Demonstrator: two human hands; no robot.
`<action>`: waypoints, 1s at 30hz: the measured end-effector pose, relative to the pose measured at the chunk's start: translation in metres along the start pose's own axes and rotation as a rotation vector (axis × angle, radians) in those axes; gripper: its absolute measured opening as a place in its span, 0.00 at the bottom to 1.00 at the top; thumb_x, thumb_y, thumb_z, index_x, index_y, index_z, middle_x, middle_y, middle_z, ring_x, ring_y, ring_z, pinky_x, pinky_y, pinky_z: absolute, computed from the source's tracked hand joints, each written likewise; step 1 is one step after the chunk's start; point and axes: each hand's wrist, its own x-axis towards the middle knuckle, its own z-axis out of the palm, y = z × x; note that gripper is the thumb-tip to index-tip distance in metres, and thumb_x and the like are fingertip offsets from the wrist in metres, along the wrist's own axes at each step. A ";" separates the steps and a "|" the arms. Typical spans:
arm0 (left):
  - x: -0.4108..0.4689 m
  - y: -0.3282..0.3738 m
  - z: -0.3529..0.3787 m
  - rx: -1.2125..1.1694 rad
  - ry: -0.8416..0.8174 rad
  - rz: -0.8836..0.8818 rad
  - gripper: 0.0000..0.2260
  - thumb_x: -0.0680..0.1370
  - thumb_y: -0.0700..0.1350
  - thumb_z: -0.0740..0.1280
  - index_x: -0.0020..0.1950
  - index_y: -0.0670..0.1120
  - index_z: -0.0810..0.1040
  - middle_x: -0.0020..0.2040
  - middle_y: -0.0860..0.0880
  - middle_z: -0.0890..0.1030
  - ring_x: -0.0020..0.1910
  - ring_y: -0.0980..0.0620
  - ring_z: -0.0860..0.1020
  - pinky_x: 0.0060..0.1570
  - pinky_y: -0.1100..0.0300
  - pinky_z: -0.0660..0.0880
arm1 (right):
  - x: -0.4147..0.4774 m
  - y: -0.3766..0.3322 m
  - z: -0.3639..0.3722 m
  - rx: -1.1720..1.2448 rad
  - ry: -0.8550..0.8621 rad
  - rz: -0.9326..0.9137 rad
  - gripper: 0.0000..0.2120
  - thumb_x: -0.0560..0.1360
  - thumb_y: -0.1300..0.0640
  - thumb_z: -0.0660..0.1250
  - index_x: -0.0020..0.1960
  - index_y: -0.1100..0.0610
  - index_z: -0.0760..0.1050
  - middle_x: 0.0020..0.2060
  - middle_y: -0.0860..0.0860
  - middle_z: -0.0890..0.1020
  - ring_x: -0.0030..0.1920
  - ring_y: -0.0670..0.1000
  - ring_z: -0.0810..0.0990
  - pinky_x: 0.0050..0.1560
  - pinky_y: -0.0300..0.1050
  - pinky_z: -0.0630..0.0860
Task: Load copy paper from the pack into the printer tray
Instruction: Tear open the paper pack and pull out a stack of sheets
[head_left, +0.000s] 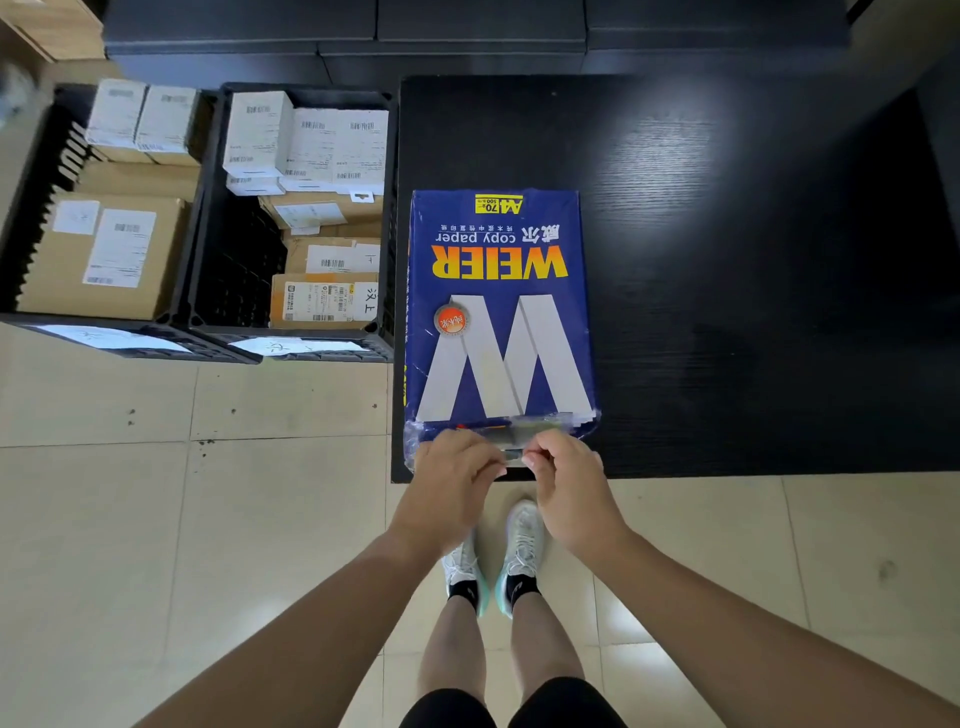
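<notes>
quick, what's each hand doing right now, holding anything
Left hand: closed, pinching the wrapper flap at the near end of the paper pack.
Right hand: closed, pinching the same flap from the other side.

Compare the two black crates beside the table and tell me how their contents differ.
The left crate holds mostly large brown cartons, with two white boxes at its far end. The right crate holds more, smaller parcels: white boxes at the back, brown ones nearer, and a bare patch of floor on its left. Both are black plastic, sit on the floor, and carry a white paper on the near rim.
</notes>
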 end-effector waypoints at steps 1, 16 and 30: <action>0.000 0.001 0.000 -0.009 -0.013 -0.011 0.07 0.78 0.43 0.66 0.44 0.46 0.83 0.44 0.50 0.82 0.46 0.48 0.75 0.49 0.52 0.71 | 0.001 0.001 0.001 0.007 -0.005 -0.001 0.04 0.79 0.58 0.64 0.46 0.54 0.77 0.40 0.45 0.79 0.43 0.49 0.75 0.52 0.48 0.69; 0.017 0.014 0.020 0.085 0.023 -0.297 0.06 0.75 0.39 0.66 0.40 0.44 0.81 0.39 0.46 0.81 0.41 0.45 0.78 0.39 0.49 0.77 | 0.009 0.005 0.014 -0.122 0.074 0.049 0.04 0.72 0.54 0.72 0.42 0.54 0.80 0.37 0.49 0.82 0.41 0.51 0.79 0.48 0.48 0.77; 0.011 0.022 0.000 0.023 0.007 -0.171 0.13 0.79 0.39 0.64 0.62 0.46 0.79 0.53 0.48 0.80 0.53 0.49 0.77 0.54 0.57 0.74 | 0.003 0.005 -0.006 -0.025 0.065 -0.010 0.05 0.77 0.58 0.67 0.48 0.58 0.81 0.43 0.53 0.81 0.42 0.51 0.78 0.47 0.42 0.75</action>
